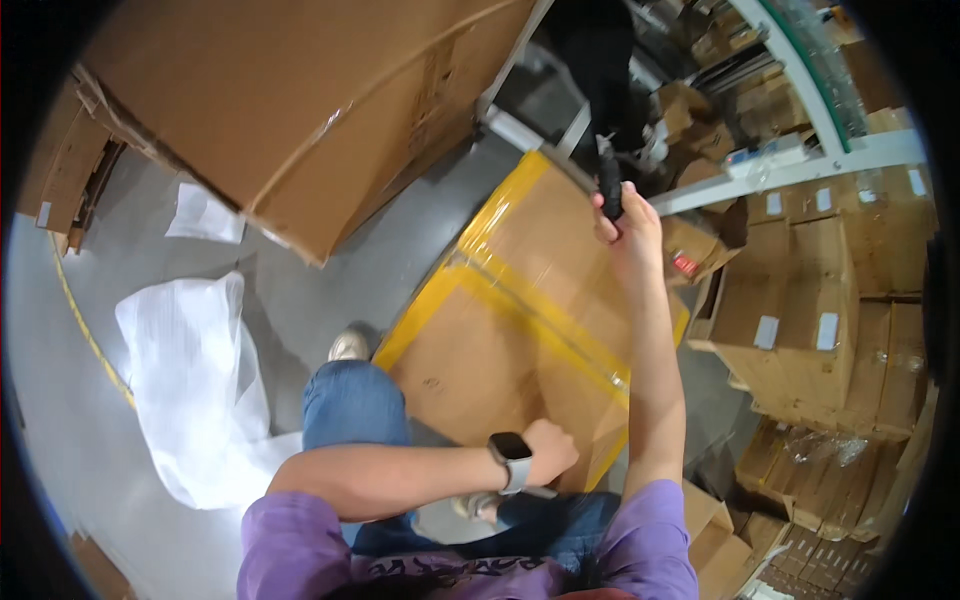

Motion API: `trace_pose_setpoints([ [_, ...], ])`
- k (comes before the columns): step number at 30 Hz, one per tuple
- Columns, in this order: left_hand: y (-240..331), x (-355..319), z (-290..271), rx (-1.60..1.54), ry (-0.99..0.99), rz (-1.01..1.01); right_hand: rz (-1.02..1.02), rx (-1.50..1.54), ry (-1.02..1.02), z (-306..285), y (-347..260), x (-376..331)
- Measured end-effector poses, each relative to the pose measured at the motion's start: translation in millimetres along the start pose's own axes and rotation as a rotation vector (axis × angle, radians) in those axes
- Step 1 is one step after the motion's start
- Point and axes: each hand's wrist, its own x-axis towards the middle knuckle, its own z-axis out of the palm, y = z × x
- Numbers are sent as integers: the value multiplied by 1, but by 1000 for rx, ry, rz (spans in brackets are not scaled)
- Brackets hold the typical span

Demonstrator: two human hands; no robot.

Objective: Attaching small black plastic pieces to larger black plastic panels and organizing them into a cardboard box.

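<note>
In head view, at upper centre right: right hand point(637, 230) at the end of an outstretched arm, fingers and thumb closed around a slim black object point(611, 188), far end lost against a dark shape point(595, 60) behind; can't tell the exact kind of either. Lower centre: left hand point(550, 452), back up, fingers bent under, over the near right part of the yellow-taped carton point(460, 350); palm hidden, so can't tell how tightly closed, whether around anything, or whether touching cardboard. On that wrist, a smartwatch point(511, 458) with dark face and pale strap. Yellow-taped carton lying flat on the grey floor point(305, 310), directly in front of the body, turned at an angle; yellow tape along the edges and across the top, with a seam running from upper left to lower right. Black object above its far right side, well apart from the left hand. Left of the carton: jeans-clad knee with a light shoe point(348, 345) just beyond, close to the taped edge. Farther left: crumpled white sheet point(195, 390), smaller white sheet point(206, 213) near the large brown carton point(300, 100) filling the upper left, and yellow floor line point(88, 335) near the rim. Right side: white metal frame point(830, 165) at top, stacked cartons point(800, 290) below, some with white labels.
</note>
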Motion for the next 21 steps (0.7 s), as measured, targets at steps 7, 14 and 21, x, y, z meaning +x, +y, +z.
trace_pose_setpoints([
  [7, 11, -19, 11, 61, -50, -50, 85, -34, -100, 21, 54, -32],
  [14, 1, -38, 27, 73, -107, -79, -261, -1214, -222, 7, 143, -36],
  [21, -1, -36, 19, 131, -154, -84, -200, -1697, -176, 47, 162, -29],
])
